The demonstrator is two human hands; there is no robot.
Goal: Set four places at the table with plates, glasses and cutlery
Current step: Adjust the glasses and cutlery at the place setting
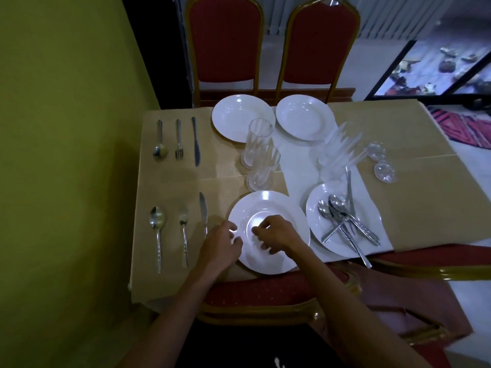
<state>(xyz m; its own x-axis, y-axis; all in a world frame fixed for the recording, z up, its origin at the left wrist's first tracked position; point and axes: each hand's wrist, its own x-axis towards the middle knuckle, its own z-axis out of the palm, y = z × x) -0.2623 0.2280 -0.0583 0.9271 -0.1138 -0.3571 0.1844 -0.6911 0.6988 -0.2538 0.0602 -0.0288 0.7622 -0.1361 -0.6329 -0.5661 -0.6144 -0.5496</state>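
The near plate [268, 205] lay at the table [425, 208] edge. The left hand [221, 247] gripped its left rim; the right hand [275, 235] curled over its centre, grasp uncertain. Judged rigid, smooth, breakable: hold by opposite rims.

plates [268, 205]: four, white | glasses [259, 144]: two upright, centre | cutlery [178, 139]: two sets, left

It looks like a restaurant or banquet dining room: gold-framed red banquet chairs [225, 41] flank a cloth-covered tabletop [414, 208].
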